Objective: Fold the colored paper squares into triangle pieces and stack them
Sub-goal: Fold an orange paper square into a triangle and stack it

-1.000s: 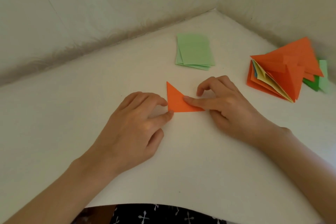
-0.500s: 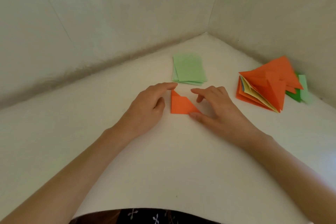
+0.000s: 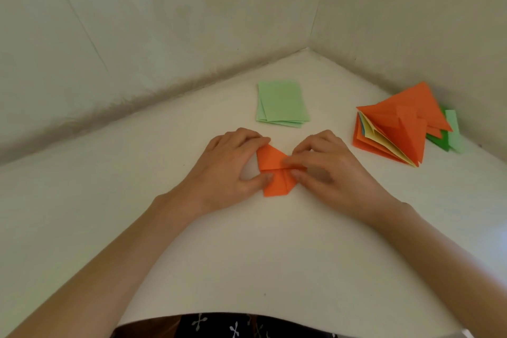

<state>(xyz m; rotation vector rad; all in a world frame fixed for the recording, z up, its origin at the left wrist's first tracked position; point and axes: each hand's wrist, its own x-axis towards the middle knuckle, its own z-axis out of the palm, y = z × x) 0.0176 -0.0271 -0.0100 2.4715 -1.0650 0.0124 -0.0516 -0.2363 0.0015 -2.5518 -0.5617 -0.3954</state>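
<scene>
The orange folded paper piece (image 3: 272, 160), a flat triangle a second ago, now shows flaps, with the left hand (image 3: 230, 167) and right hand (image 3: 332, 173) each pinching it in their grip, so folding seems unfinished.

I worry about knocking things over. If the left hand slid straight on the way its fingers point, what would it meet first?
Likely the stack of pale green paper sheets, at its near edge. The left hand itself holds the folded orange paper piece. Depth is hard to judge.
</scene>
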